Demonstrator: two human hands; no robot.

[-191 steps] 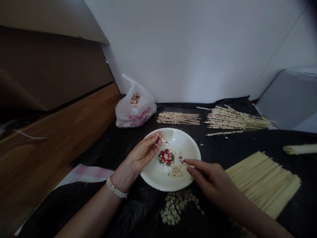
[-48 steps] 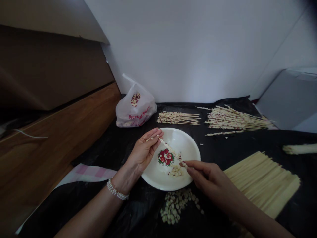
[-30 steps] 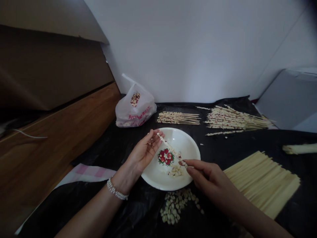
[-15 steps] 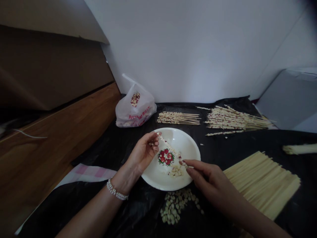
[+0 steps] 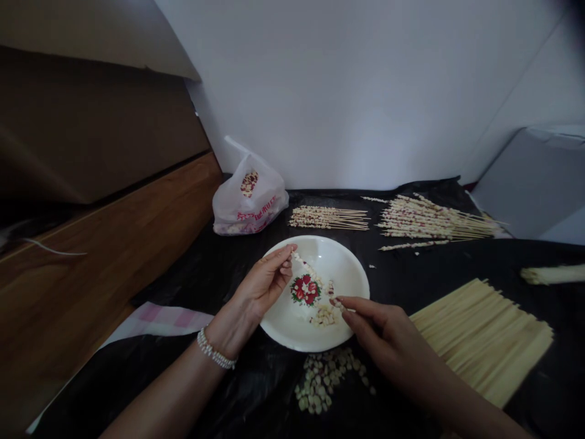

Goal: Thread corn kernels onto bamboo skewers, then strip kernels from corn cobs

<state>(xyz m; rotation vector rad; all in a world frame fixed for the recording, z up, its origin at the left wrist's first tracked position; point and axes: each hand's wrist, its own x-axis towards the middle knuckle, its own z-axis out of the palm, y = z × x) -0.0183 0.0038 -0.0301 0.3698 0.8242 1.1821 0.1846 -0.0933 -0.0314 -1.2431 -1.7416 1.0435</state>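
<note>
A thin skewer threaded with small pale and reddish kernels slants over a white bowl with a red floral print. My left hand, closed, pinches its upper end at the bowl's left side. Lower right, my right hand is closed too, thumb and finger pinching the skewer's other end. Between them the bowl holds a small heap of loose kernels. Whether my curled left fingers keep more kernels in the palm is hidden.
Behind the bowl lie finished-looking kernel skewers and a bigger skewer pile. A plastic bag of kernels stands back left. Bare sticks lie right, with flat pale-green pieces in front, on black sheeting.
My left fingers have shifted slightly at the skewer's upper end and now sit closer together. My right hand has barely moved and keeps its pinch.
</note>
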